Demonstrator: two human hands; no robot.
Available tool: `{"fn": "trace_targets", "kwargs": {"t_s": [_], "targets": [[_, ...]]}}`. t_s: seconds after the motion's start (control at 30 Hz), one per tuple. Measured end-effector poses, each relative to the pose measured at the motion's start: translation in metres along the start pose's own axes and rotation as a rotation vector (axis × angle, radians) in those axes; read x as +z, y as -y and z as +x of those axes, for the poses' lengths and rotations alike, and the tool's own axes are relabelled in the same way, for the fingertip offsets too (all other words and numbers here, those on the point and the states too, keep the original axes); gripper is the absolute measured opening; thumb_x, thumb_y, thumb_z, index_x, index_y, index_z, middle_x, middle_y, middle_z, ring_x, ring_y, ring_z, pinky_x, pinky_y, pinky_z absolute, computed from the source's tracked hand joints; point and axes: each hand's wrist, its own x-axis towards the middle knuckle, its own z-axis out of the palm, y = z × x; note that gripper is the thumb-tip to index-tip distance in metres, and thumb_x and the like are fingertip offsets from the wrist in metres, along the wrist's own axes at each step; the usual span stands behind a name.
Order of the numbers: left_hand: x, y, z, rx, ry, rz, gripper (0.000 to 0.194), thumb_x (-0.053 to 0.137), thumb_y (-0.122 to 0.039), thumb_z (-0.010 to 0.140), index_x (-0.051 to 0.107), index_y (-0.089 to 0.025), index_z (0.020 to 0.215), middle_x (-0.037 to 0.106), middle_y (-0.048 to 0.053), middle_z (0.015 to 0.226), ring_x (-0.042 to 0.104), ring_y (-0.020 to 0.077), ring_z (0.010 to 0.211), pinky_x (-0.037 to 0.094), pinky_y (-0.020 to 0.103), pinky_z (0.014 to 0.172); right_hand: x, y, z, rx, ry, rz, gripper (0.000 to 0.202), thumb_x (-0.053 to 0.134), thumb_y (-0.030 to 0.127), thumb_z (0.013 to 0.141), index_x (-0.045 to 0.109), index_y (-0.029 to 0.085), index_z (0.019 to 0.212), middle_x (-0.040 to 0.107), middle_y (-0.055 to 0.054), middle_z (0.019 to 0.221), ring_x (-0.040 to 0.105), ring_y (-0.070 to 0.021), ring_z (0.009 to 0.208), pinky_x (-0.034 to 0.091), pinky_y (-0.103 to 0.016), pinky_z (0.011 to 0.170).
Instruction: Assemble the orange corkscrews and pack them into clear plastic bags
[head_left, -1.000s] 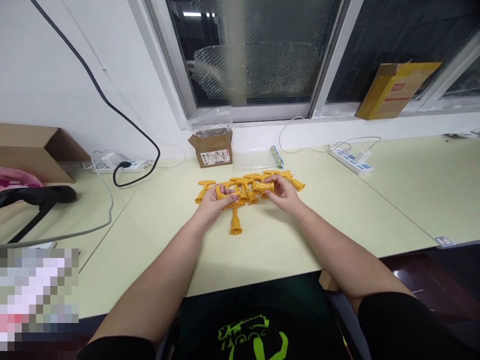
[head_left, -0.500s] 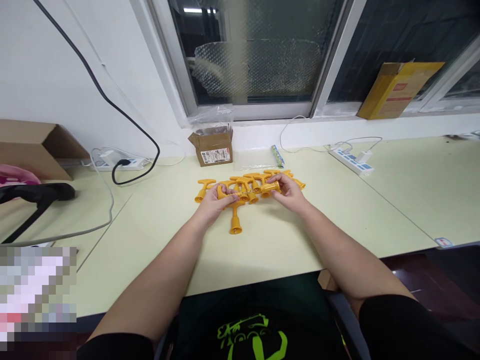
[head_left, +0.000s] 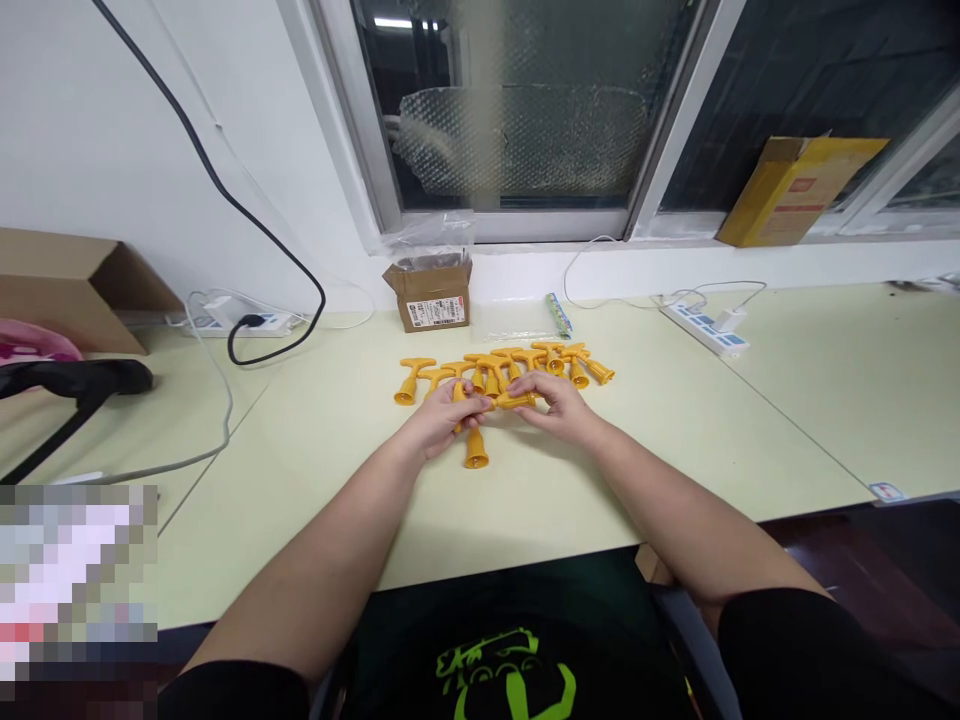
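Observation:
My left hand (head_left: 442, 418) is closed round a yellow T-shaped handle (head_left: 459, 400). My right hand (head_left: 553, 405) grips a ribbed yellow sleeve (head_left: 517, 400), which lies in line with the handle and meets its stem between my hands. Just behind my hands, several yellow T-handled pieces with bell-shaped ends lie in a loose row, one of them at the left end (head_left: 409, 380) and another at the right end (head_left: 600, 371). One more yellow piece (head_left: 476, 450) points towards me, its upper part hidden under my left hand.
An open brown box (head_left: 431, 295) and a clear plastic bag (head_left: 510, 318) are at the wall. Power strips (head_left: 705, 328) with white cables are on the right and left. A black stand (head_left: 82, 385) and a cardboard box (head_left: 67, 285) occupy the far left.
My hands have come closer together. The yellow sleeve has moved left onto the stem of the handle, covering the metal spiral that showed between them. The view has shifted slightly.

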Motion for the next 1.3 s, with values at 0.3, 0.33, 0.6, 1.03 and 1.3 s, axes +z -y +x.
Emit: {"fn": "trace_targets", "kwargs": {"t_s": [0.3, 0.33, 0.6, 1.03, 1.3], "targets": [[0.009, -0.002, -0.011, 0.473, -0.022, 0.335, 0.055, 0.089, -0.029, 0.071, 0.036, -0.024, 0.085, 0.068, 0.001, 0.088, 0.068, 0.018, 0.087, 0.054, 0.035, 0.085, 0.016, 0.012, 0.004, 0.55, 0.011, 0.498, 0.04, 0.078, 0.056, 0.08, 0.06, 0.021, 0.087, 0.07, 0.0, 0.075, 0.063, -0.0133, 0.056, 0.057, -0.029, 0.058], [0.008, -0.002, -0.012, 0.494, -0.032, 0.379, 0.054, 0.089, -0.03, 0.071, 0.037, -0.024, 0.085, 0.068, 0.001, 0.087, 0.069, 0.0196, 0.09, 0.054, 0.037, 0.088, 0.016, 0.013, 0.005, 0.605, 0.034, 0.559, 0.041, 0.077, 0.058, 0.081, 0.059, 0.021, 0.085, 0.07, 0.0, 0.071, 0.061, -0.0126, 0.052, 0.055, -0.028, 0.055], [0.01, 0.0, -0.016, 0.487, 0.123, 0.444, 0.049, 0.086, -0.033, 0.075, 0.039, -0.024, 0.085, 0.077, 0.007, 0.105, 0.073, 0.0256, 0.102, 0.055, 0.046, 0.097, 0.011, 0.024, 0.005, 0.869, 0.193, 0.731, 0.037, 0.067, 0.056, 0.089, 0.057, 0.021, 0.097, 0.058, 0.005, 0.06, 0.041, -0.0084, 0.042, 0.034, -0.02, 0.041], [0.004, 0.001, -0.008, 0.466, 0.001, 0.311, 0.058, 0.09, -0.032, 0.072, 0.034, -0.025, 0.088, 0.073, 0.003, 0.09, 0.074, 0.0243, 0.1, 0.057, 0.042, 0.094, 0.005, 0.008, 0.004, 0.509, -0.023, 0.497, 0.038, 0.084, 0.046, 0.077, 0.067, 0.02, 0.1, 0.069, -0.001, 0.079, 0.065, -0.0153, 0.067, 0.057, -0.03, 0.067], [0.008, 0.001, -0.017, 0.541, 0.009, 0.539, 0.051, 0.093, -0.037, 0.066, 0.045, -0.024, 0.077, 0.073, 0.003, 0.087, 0.072, 0.0286, 0.094, 0.053, 0.044, 0.091, 0.005, 0.019, 0.01, 1.117, 0.182, 0.798, 0.027, 0.065, 0.044, 0.089, 0.061, 0.018, 0.082, 0.057, 0.003, 0.054, 0.035, -0.0059, 0.034, 0.027, -0.017, 0.03]]}}
